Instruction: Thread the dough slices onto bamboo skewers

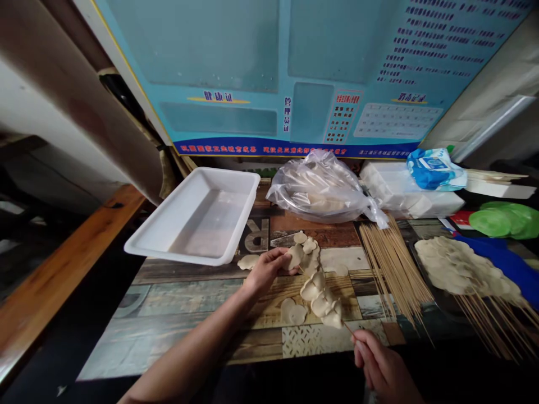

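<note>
My left hand (269, 272) pinches a thin, pale, round slice (293, 257) between thumb and fingers, close to the tip of a skewer. Several similar slices (323, 302) are threaded along that skewer, folded and overlapping. Its bare lower end, a thin wooden stick (349, 331), is gripped by the fingers of my right hand (379, 362) near the table's front edge. Just beyond my left hand lies a small heap of loose slices (310, 259). A few more loose slices (293, 312) rest on the table between my hands. What the slices are made of, I cannot tell.
A white plastic tub (181, 257) stands at the left. Behind my hands is a bowl in a clear plastic bag (322, 188). To the right lie bare bamboo skewers (393, 264) and a dark tray with filled skewers (467, 266). A blue notice board (227, 126) rises behind the table.
</note>
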Demonstrator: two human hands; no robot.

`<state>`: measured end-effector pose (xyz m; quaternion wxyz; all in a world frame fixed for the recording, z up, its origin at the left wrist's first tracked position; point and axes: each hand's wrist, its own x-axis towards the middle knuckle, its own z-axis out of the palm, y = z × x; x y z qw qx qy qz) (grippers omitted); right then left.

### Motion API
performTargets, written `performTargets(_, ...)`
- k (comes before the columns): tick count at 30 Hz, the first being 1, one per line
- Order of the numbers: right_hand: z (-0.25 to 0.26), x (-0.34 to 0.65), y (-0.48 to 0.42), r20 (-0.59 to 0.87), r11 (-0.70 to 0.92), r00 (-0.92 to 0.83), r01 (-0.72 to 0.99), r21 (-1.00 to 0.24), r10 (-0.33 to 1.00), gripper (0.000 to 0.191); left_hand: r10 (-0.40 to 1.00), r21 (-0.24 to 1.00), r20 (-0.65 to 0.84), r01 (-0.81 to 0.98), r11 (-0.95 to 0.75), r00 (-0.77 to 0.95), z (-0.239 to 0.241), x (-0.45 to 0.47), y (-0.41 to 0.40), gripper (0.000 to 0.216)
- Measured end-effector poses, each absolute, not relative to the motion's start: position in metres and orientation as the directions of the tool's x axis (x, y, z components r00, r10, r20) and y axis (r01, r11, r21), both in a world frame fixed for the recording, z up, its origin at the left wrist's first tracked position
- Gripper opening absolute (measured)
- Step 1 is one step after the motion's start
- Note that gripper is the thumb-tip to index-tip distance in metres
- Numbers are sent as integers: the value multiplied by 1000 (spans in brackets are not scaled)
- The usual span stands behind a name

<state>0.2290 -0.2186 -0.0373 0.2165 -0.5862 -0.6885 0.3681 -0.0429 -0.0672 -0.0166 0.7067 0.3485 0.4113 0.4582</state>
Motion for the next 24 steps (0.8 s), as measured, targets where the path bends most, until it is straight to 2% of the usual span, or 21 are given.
performTargets(2, -39, 228, -218, -133, 57, -230, 668, -742, 964, 26, 923, 820, -281, -434, 373, 262, -15, -44, -68, 35)
performTargets(5, -38, 226, -216, -97, 99, -236, 699, -709, 967, 25, 917, 807, -289, -445, 388, 276, -13, -48, -70, 34)
performTargets(10, -31, 223, -212, -9, 196, -265, 735, -649, 964, 24, 934, 870, -242, -367, 329, 263, -9, -49, -73, 31)
performTargets(14, -32, 222, -212, -3, 185, -243, 747, -638, 970, 22, 948, 925, -195, -276, 263, 250, -2, -43, -78, 34)
performTargets(17, -32, 222, -212, 9, 188, -239, 741, -645, 971, 22, 952, 926, -185, -282, 252, 242, 0, -40, -80, 35)
performTargets(20, -30, 222, -212, 26, 201, -245, 727, -656, 969, 23, 934, 860, -230, -392, 326, 272, -3, -41, -80, 34)
performTargets(24, -30, 223, -212, -21, 157, -239, 699, -697, 971, 23, 863, 701, -349, -510, 499, 364, -9, -44, -77, 34)
